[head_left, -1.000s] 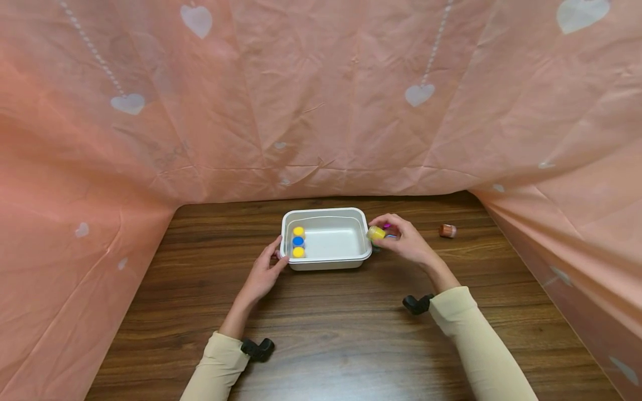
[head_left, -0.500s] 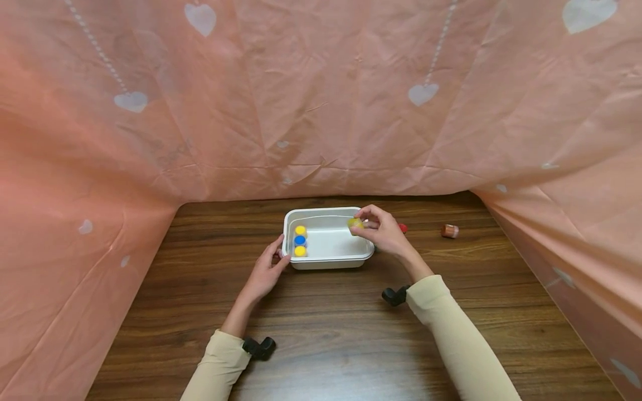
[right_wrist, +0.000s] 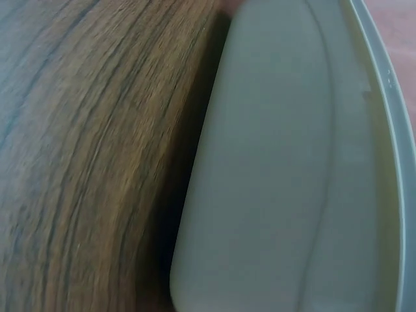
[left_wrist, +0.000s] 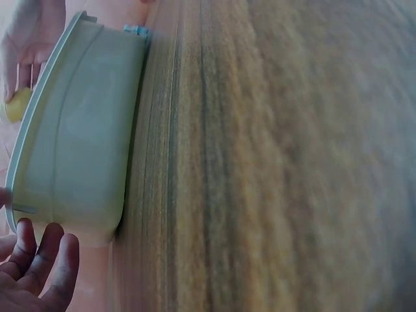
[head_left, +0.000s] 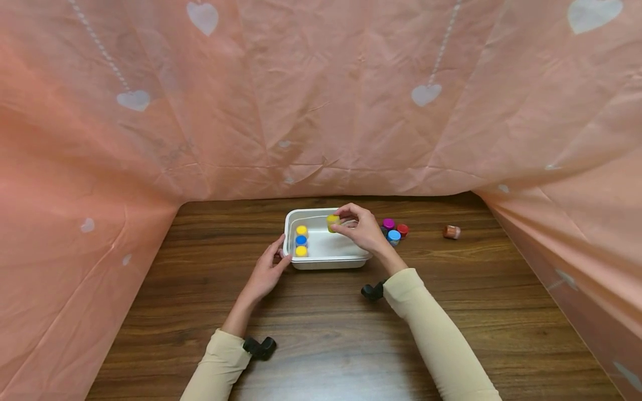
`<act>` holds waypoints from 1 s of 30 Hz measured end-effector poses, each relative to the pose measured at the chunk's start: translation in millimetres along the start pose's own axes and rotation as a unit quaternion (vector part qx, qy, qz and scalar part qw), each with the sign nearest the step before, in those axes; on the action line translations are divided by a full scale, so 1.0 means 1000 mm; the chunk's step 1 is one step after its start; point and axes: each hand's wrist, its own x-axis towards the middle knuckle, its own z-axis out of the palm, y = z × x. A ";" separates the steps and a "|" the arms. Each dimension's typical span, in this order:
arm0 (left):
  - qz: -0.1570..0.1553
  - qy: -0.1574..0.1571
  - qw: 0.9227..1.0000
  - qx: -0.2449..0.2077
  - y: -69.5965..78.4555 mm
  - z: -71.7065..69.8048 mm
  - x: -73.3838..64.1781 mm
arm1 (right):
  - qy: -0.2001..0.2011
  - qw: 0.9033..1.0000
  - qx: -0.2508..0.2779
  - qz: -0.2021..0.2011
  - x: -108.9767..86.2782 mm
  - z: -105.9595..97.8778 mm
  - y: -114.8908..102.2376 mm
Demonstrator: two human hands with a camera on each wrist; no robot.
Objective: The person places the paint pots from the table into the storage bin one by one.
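Two hands (head_left: 363, 231), one tray (head_left: 328, 264), nine-ish jars (head_left: 333, 221)

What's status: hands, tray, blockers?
Right hand pinching small yellow cylindrical jar over white rectangular plastic tray. Left hand holding tray's left end. Two yellow-topped jars, one blue-topped jar inside. No visible obstruction.

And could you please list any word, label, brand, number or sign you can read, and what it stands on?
None can be read.
Pink backdrop: hearts; faint marks too blurred to read.
White tub: no lettering shows.
Held yellow jar, brown jar: any print too small.
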 end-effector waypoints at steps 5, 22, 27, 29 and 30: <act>-0.003 -0.005 1.000 -0.002 -0.001 -0.001 0.000 | -0.002 1.000 -0.001 0.006 0.006 0.008 0.000; 0.006 0.006 1.000 0.001 -0.002 0.000 0.001 | -0.017 0.998 -0.032 0.052 0.025 0.028 0.008; -0.005 0.001 1.000 -0.004 -0.002 -0.001 0.001 | -0.035 0.996 -0.044 0.066 0.030 0.037 0.008; -0.009 -0.001 1.000 -0.008 -0.001 -0.001 0.001 | -0.042 0.996 -0.048 0.066 0.033 0.040 0.008; -0.011 -0.001 1.000 -0.008 -0.001 -0.001 0.001 | -0.045 0.996 -0.049 0.066 0.034 0.042 0.008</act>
